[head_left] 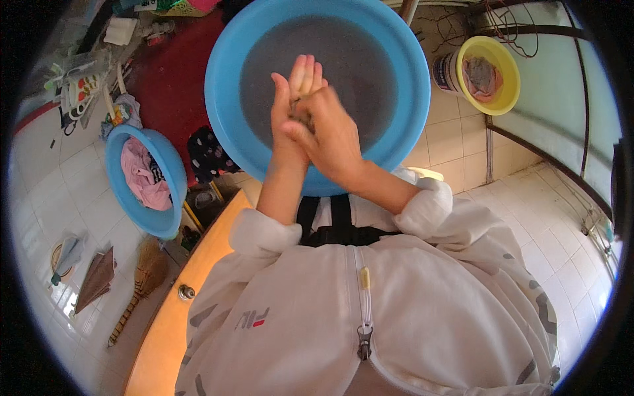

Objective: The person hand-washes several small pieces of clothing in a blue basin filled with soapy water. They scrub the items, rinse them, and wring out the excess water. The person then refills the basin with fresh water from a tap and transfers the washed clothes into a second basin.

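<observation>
Both of my hands are together above a large blue plastic basin (218, 99) filled with dark grey water (361, 69). My left hand (290, 109) is palm up, its fingers stretched out and its thumb held away. Across its palm lies my right hand (329, 128), fingers curled and slightly blurred. A small dark patch (302, 116) shows between the palms; whether it is a thing held there or only shadow or dirt, I cannot tell. White sleeves (267, 232) are rolled up on both forearms.
A smaller blue basin (173, 208) at left holds pink cloth (141, 173). Right of the large basin, a yellow-rimmed bucket (510, 81) contains wet-looking cloth (480, 74). A straw broom (148, 267), a folded brown umbrella (96, 279) and an orange wooden door (168, 302) are at lower left.
</observation>
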Available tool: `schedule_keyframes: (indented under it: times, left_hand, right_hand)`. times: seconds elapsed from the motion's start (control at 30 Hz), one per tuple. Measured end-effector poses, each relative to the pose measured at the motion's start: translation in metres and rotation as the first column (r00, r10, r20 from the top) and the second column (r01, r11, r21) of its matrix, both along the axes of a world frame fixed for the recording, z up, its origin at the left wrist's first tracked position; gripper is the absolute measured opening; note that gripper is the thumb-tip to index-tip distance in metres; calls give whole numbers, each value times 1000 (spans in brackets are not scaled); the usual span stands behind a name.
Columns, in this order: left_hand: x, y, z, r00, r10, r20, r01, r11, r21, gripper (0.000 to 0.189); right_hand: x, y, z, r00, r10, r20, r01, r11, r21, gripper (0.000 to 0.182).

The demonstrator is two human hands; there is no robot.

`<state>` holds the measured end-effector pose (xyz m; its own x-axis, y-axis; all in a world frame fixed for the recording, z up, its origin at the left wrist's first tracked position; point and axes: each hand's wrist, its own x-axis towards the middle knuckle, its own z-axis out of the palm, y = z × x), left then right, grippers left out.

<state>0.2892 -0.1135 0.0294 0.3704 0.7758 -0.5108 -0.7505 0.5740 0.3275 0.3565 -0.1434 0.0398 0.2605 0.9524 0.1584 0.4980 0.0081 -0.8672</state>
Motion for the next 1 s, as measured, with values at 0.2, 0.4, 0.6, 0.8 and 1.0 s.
schedule_keyframes:
  times: [0.2, 0.4, 0.6, 0.8, 1.0]
  left_hand:
    - [14, -18, 3, 997, -38, -62, 37, 999, -22, 46]
    - [-1, -12, -12, 999, -13, 37, 13, 1000, 3, 51]
    - [2, -17, 6, 995, 16, -96, -12, 999, 43, 53]
    - [5, -29, -1, 998, -34, 56, 37, 998, -57, 46]
    - [-6, -13, -2, 997, 23, -80, -19, 998, 52, 52]
  right_hand:
    - [25, 47, -31, 971, -233, 54, 235, 971, -38, 26]
    - [8, 10, 3, 989, 59, 132, -44, 992, -114, 25]
    - [7, 8, -3, 997, 18, 77, -24, 996, 83, 19]
    - [21, 39, -15, 993, -65, 94, 91, 948, -304, 20]
    - [1, -8, -6, 983, 99, 152, -100, 995, 1, 22]
